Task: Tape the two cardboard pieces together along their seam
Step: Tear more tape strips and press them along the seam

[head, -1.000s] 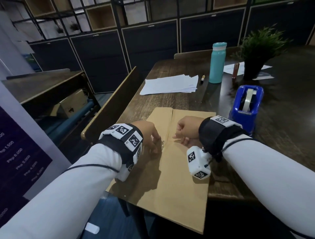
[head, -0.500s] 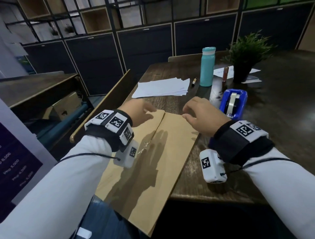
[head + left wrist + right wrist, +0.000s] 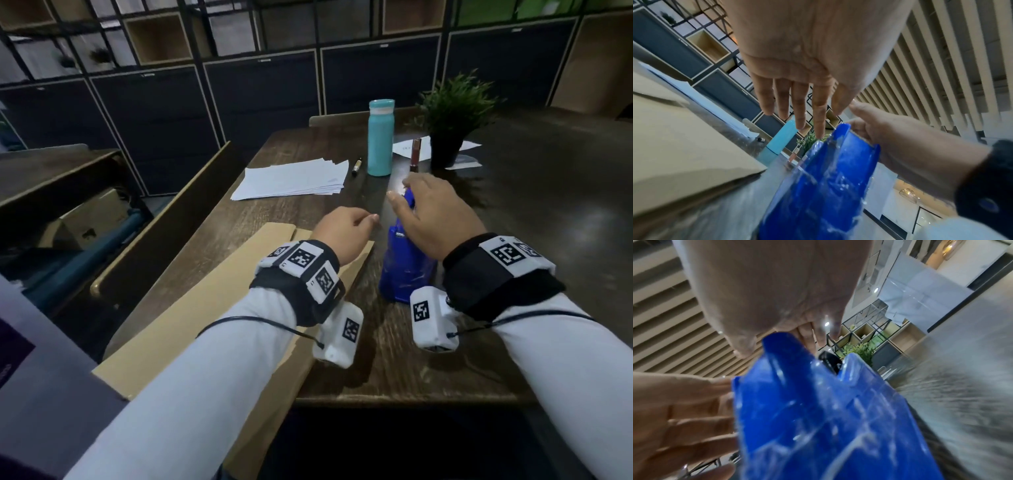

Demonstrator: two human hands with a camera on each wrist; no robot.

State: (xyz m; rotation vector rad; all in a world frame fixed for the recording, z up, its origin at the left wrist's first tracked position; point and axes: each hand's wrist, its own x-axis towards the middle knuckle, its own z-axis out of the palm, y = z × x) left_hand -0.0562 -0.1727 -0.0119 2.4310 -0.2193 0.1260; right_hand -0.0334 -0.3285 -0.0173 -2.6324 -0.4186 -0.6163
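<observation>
Two tan cardboard pieces [image 3: 212, 301] lie side by side on the dark table, overhanging its near left edge, and their seam [image 3: 292, 233] shows at the far end. My left hand [image 3: 370, 219] hovers past the cardboard's far right corner with relaxed fingers [image 3: 797, 105], which reach the left side of the blue tape dispenser [image 3: 404, 270]. My right hand [image 3: 435, 219] lies over the top of the dispenser [image 3: 818, 418] with its thumb on the left wall and its fingers curled over the far side. The tape roll is hidden under that hand.
A stack of white paper [image 3: 291, 178], a pen [image 3: 357, 167], a teal bottle [image 3: 380, 137], a brown tube [image 3: 415, 154] and a potted plant [image 3: 452, 116] stand at the back. A wooden chair back [image 3: 164, 240] runs along the left side. The table's near edge [image 3: 411, 397] is close.
Both hands left the cardboard seam and moved right and away. The right hand now grips the tape dispenser, and the left hand has come up beside it.
</observation>
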